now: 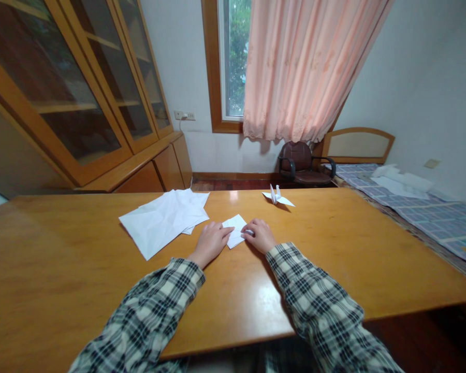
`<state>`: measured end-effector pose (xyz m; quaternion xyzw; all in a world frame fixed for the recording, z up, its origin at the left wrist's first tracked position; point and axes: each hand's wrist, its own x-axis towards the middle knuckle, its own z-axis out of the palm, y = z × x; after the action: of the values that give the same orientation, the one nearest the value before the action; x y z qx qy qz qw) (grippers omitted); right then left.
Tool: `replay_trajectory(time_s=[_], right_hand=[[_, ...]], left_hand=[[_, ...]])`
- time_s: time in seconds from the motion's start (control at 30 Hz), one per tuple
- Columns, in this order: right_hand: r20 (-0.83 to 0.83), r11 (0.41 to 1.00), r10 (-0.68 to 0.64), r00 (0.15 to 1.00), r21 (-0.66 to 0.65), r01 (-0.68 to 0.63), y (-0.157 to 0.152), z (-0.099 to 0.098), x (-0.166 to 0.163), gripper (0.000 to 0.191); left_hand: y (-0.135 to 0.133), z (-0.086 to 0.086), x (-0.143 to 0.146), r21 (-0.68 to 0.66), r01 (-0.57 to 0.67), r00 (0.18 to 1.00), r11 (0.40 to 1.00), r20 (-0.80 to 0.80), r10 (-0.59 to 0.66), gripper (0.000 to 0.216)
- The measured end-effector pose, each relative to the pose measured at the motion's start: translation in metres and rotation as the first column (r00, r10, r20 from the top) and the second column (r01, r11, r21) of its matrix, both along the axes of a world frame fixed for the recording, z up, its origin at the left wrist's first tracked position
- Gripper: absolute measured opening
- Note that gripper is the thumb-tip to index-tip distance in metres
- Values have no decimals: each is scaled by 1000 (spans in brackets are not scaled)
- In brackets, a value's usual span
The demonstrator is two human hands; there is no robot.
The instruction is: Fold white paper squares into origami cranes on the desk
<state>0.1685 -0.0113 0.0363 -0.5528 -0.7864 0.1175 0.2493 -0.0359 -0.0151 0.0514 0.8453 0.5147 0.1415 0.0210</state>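
Observation:
A small folded white paper (235, 228), lying as a diamond, is on the wooden table between my two hands. My left hand (213, 240) holds down its left corner, fingers together and one finger reaching onto the sheet. On the other side, my right hand (261, 236) pinches the right corner between thumb and fingers, lifting a small flap. A folded paper crane (278, 197) with spread wings stands beyond my right hand. Left of my left hand, several creased white sheets (166, 217) overlap in a loose pile.
The brown wooden table (81, 290) spans the view, its near edge close to my body. A glass-door cabinet (101, 103) stands at the left. Behind the table are a dark red armchair (301, 163) and a pink curtain (303, 67). A bed (419, 207) lies on the right.

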Motion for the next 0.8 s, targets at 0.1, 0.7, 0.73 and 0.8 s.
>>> replay_trajectory(time_s=[0.1, 0.7, 0.73, 0.8], right_hand=[[3, 1000, -11, 1000, -5, 11, -1, 0, -1, 12], [-74, 999, -27, 997, -31, 25, 1, 0, 0, 10], [-84, 999, -18, 996, -31, 16, 2, -2, 1, 10], [-118, 999, 6, 993, -36, -10, 4, -4, 4, 11]], left_hand=[[0, 0, 0, -1, 0, 1000, 1000, -16, 0, 31], [0, 0, -1, 24, 9, 1000, 1000, -6, -9, 31], [0, 0, -1, 22, 10, 1000, 1000, -6, -10, 31], [0, -1, -1, 19, 9, 1000, 1000, -9, -9, 31]])
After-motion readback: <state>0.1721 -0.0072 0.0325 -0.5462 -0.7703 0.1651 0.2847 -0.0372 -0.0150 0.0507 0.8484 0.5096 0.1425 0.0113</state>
